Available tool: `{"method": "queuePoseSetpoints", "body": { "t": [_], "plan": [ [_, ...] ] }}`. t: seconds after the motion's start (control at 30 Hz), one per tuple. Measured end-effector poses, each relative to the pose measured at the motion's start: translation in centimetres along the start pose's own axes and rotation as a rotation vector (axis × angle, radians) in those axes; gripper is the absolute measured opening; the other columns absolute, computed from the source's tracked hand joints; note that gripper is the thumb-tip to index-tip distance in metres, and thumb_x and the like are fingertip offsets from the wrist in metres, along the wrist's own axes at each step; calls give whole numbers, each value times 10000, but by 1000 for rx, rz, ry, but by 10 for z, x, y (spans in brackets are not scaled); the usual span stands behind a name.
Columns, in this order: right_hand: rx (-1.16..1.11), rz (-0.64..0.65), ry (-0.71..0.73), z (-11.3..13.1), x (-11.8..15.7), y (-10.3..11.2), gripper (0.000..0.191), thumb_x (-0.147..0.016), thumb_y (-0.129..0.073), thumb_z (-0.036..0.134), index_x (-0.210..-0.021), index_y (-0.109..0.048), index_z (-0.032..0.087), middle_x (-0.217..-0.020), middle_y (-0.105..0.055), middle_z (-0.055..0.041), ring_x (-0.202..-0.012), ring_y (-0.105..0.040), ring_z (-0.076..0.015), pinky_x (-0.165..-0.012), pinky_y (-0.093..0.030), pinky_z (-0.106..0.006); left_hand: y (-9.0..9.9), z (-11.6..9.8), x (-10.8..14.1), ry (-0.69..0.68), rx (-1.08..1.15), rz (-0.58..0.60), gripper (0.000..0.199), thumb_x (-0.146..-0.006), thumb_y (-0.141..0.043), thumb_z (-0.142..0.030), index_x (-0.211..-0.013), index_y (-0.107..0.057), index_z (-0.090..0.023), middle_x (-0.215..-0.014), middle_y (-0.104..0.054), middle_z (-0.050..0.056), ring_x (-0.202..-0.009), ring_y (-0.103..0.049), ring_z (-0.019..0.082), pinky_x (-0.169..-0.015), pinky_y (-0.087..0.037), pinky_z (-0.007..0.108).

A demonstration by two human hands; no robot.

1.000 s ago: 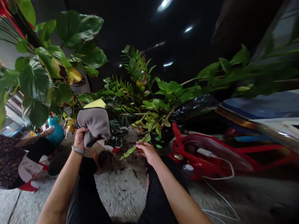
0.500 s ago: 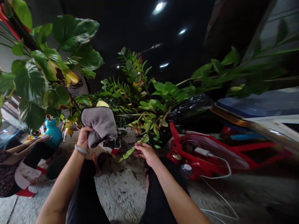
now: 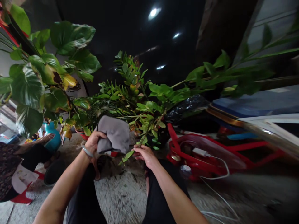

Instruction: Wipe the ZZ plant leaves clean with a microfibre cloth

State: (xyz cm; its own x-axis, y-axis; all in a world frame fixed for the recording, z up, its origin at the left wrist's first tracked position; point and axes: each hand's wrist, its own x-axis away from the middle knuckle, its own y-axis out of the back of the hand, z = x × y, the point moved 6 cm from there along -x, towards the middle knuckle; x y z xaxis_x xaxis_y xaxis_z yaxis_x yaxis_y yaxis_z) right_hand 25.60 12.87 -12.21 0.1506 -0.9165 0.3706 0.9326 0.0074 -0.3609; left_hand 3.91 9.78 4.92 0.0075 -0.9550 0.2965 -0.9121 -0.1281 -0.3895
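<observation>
A grey cloth is gripped at its left edge by my left hand, which wears a bracelet at the wrist. Just right of the cloth, my right hand pinches the end of a leafy green stem between thumb and fingers. Leaves at the stem's tip stick out to the left below my fingertips. The cloth hangs close to the stem; whether they touch is unclear. Behind both hands spreads a bushy green plant.
A large-leaved plant fills the upper left. At the far left sits a person beside a turquoise object. On the right are a red plastic stool, a white cable and a blue-topped stack.
My left hand has moved right and slightly down, bringing the cloth nearer to my right hand. The yellow patch behind the cloth no longer shows. My right hand keeps its pinch on the stem.
</observation>
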Motion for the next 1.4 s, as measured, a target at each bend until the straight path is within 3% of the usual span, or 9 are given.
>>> {"method": "queuePoseSetpoints", "body": {
  "t": [0.1,0.17,0.4,0.63,0.7,0.9,0.97,1.23,1.4],
  "plan": [
    [-9,-28,20,0,0,-4,128,-695,-716,95,-787,-670,171,-671,-750,-27,-494,-664,-132,-412,-522,-197,-14,-46,-21,-227,33,-64,504,-491,-653,3,-958,-730,-169,-836,-791,38,-880,-743,272,-851,-593,382],
    [-10,-40,28,0,0,-6,126,-695,-710,96,-784,-668,175,-660,-744,-20,-497,-667,-132,-413,-520,-193,-16,-47,-36,-305,29,-133,534,-490,-666,8,-985,-722,-184,-818,-784,22,-857,-732,248,-839,-586,354],
    [11,-34,7,-4,-1,1,121,-682,-715,96,-751,-656,176,-639,-737,-19,-448,-645,-126,-389,-484,-184,14,51,-31,72,-186,-104,442,-439,-650,-4,-845,-700,-170,-710,-746,50,-681,-713,264,-721,-579,393],
    [-58,61,12,2,0,-8,139,-710,-723,112,-784,-632,187,-769,-791,-56,-573,-703,-147,-514,-575,-234,-10,-36,-24,-161,-26,-50,534,-465,-678,5,-964,-729,-177,-863,-792,32,-864,-742,275,-851,-583,388],
    [-122,142,18,5,3,-16,146,-731,-717,130,-797,-608,201,-824,-799,-58,-629,-725,-160,-584,-611,-273,-14,-39,-31,-225,4,-69,526,-483,-690,0,-977,-729,-177,-839,-787,31,-883,-738,270,-869,-577,378],
    [-152,168,3,4,7,-13,142,-731,-687,124,-803,-597,207,-590,-666,40,-506,-682,-156,-508,-596,-272,17,49,-23,72,-158,-116,408,-460,-671,19,-826,-719,-158,-718,-758,62,-673,-712,253,-737,-581,389],
    [-139,179,7,4,7,-10,142,-717,-705,135,-797,-608,199,-594,-672,36,-480,-666,-145,-480,-583,-255,26,56,-8,154,-161,-73,396,-447,-649,17,-799,-720,-149,-705,-754,68,-676,-721,268,-727,-585,396],
    [-103,135,-17,5,5,-14,139,-703,-721,128,-794,-633,187,-656,-740,-5,-479,-674,-143,-449,-577,-240,33,-40,2,-190,100,-190,460,-489,-657,-3,-918,-730,-151,-754,-775,34,-810,-754,280,-829,-601,388],
    [-86,90,-6,2,7,-14,123,-721,-707,116,-787,-632,188,-654,-742,-6,-468,-662,-130,-430,-558,-220,41,20,1,-31,24,-221,422,-485,-637,48,-854,-706,-147,-710,-760,41,-604,-710,226,-725,-600,361]
  ]
}}
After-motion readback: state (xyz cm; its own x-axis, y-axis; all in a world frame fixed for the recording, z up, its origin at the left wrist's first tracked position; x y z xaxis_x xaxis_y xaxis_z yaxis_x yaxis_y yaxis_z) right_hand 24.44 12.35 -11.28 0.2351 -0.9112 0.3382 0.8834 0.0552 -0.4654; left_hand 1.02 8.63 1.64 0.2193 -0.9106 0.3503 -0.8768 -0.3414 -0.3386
